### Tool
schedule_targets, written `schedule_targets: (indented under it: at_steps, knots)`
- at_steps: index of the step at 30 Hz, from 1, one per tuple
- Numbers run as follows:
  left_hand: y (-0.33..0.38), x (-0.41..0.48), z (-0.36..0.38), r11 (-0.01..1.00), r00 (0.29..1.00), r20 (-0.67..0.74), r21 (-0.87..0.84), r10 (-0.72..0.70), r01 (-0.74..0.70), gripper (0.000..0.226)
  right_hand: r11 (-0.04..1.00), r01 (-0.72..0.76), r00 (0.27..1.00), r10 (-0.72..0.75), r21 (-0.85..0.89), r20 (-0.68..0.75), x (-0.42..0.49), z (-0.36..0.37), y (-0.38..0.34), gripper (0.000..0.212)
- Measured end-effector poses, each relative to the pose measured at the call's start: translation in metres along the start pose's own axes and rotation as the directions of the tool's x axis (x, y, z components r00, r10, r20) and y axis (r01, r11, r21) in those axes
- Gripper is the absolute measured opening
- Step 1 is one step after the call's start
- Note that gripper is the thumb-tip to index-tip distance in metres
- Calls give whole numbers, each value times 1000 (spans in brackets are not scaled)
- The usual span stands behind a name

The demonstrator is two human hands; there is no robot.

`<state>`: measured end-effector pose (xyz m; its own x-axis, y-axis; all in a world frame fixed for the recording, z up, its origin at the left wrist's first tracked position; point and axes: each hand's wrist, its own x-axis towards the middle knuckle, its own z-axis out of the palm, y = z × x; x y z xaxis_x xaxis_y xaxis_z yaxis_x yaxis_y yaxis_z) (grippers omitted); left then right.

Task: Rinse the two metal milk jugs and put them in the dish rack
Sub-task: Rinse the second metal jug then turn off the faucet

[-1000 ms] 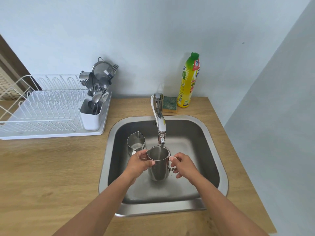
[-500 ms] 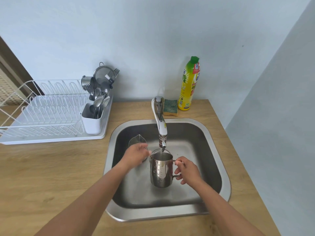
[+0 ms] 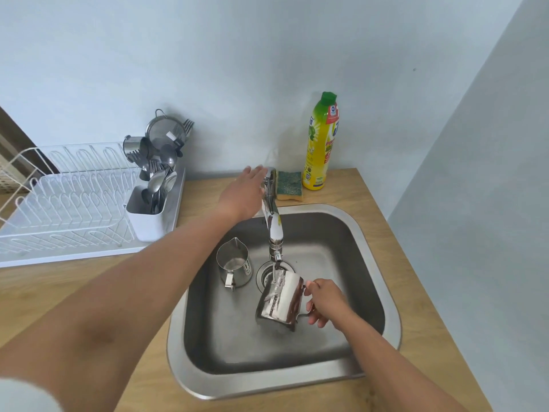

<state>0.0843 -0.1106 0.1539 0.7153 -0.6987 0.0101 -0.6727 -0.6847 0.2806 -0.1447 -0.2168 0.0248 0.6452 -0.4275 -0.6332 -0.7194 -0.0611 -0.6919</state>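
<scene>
Rinsing over the sink (image 3: 395, 292): my right hand (image 3: 323, 301) grips the tilted jug (image 3: 280, 301) by its handle under the tap (image 3: 274, 230); my left hand (image 3: 242, 193), fingers straight, is at the lever (image 3: 269, 173). Best to roll it slowly, sweeping every wall.

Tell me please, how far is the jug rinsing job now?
Done: nothing racked yet. In hand: right hand tilts one jug under the running faucet; left hand at its lever. Left: second jug, upright in the sink, likely unrinsed; both go to the dish rack.
</scene>
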Motion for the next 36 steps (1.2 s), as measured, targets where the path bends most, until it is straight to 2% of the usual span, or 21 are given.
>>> schedule_targets:
  at_steps: [3,10,14,18,25,36]
  knots:
    - [-3,7,1,990,998,61,132,34,-42,58,996,-47,998,44,76,38,4,1,-2,30]
    - [-11,10,8,979,998,18,193,57,-60,69,962,-192,981,183,196,62,19,0,2,36]
    - [-13,4,14,970,997,8,228,79,-79,74,909,-316,948,288,273,139,28,-1,4,48]
    - [-17,-4,28,962,997,6,260,78,-77,80,827,-387,922,349,408,169,35,-5,5,42]
    - [-14,-6,32,962,997,-24,264,80,-71,82,754,-417,908,367,507,201,37,-10,7,36]
    - [-13,-7,31,957,998,-4,281,70,-66,81,737,-422,907,355,528,227,31,-9,2,37]
